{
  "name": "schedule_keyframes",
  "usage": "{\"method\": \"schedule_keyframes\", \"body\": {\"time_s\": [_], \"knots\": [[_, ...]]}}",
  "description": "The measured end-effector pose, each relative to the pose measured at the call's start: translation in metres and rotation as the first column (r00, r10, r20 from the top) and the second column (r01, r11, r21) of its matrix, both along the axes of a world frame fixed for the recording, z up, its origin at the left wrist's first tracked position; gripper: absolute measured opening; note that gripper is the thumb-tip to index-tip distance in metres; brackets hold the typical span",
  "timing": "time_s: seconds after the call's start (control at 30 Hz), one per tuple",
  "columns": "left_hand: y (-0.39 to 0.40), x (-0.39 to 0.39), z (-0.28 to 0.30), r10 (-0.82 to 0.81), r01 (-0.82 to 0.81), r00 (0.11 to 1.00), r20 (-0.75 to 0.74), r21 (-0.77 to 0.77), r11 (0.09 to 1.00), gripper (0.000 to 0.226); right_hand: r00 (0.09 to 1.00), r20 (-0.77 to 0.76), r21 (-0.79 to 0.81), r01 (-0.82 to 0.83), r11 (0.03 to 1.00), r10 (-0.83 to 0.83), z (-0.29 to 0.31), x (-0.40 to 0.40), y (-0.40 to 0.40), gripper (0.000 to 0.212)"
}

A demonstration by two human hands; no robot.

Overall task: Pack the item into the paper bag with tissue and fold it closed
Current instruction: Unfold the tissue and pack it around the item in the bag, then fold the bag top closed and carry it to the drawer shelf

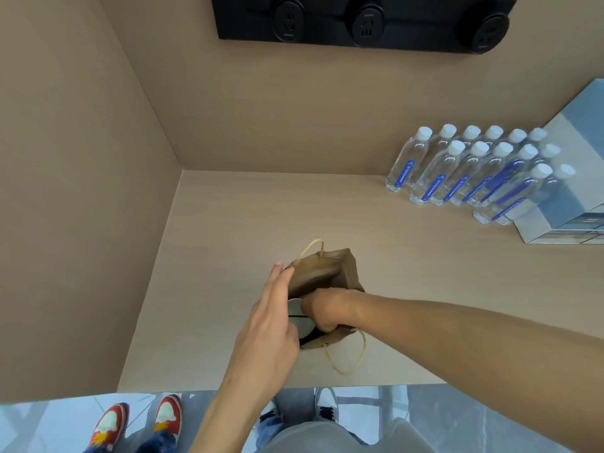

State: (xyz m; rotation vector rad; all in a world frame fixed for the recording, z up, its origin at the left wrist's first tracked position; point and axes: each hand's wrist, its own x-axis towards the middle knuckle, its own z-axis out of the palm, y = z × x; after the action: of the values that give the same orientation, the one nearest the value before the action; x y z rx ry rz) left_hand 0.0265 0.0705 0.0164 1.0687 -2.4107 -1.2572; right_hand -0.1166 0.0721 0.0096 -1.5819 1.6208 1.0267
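Note:
A small brown paper bag [330, 268] with cream rope handles stands open on the light wooden counter [228, 230]. My right hand [322, 308] is inside the bag's mouth, closed around a grey and black item [302, 317] that sits partly in the opening. My left hand [273, 308] lies flat against the bag's left wall, fingers straight and together, touching the rim. One handle [354, 354] droops over the near side. I see no tissue.
Several clear water bottles [470, 168] with white caps stand in rows at the back right, next to a stack of white and grey boxes [568, 204]. A black socket panel [362, 21] hangs on the back wall. Another person's red shoes [137, 420] are beside the counter's front edge.

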Motion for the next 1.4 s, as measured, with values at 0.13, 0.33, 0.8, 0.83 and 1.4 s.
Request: {"method": "schedule_keyframes", "body": {"time_s": [0.13,0.33,0.8,0.83,1.4], "knots": [[-0.003,-0.003,0.002,0.011,-0.011,1.0,0.001,-0.018,1.0,0.086,0.997,0.038,-0.067,0.075,0.995,-0.072,-0.001,-0.003,0.0,0.028],[-0.004,-0.003,0.003,0.015,-0.015,1.0,0.015,-0.032,0.999,0.082,0.986,0.131,-0.107,0.118,0.987,-0.104,0.006,-0.003,-0.002,0.021],[-0.016,0.014,0.01,0.254,-0.248,0.967,-0.028,0.148,0.957,0.059,0.293,0.912,-0.293,0.955,0.045,-0.287,0.082,-0.071,0.11,0.046],[-0.018,0.013,0.01,0.269,-0.26,0.963,-0.017,0.201,0.944,0.056,0.21,0.927,-0.217,0.976,0.014,-0.311,0.068,-0.069,0.114,0.044],[-0.019,-0.018,-0.013,0.473,-0.293,0.876,-0.097,0.673,0.679,0.023,-0.392,0.855,0.351,0.919,-0.179,-0.339,0.014,-0.045,0.086,0.017]]}}
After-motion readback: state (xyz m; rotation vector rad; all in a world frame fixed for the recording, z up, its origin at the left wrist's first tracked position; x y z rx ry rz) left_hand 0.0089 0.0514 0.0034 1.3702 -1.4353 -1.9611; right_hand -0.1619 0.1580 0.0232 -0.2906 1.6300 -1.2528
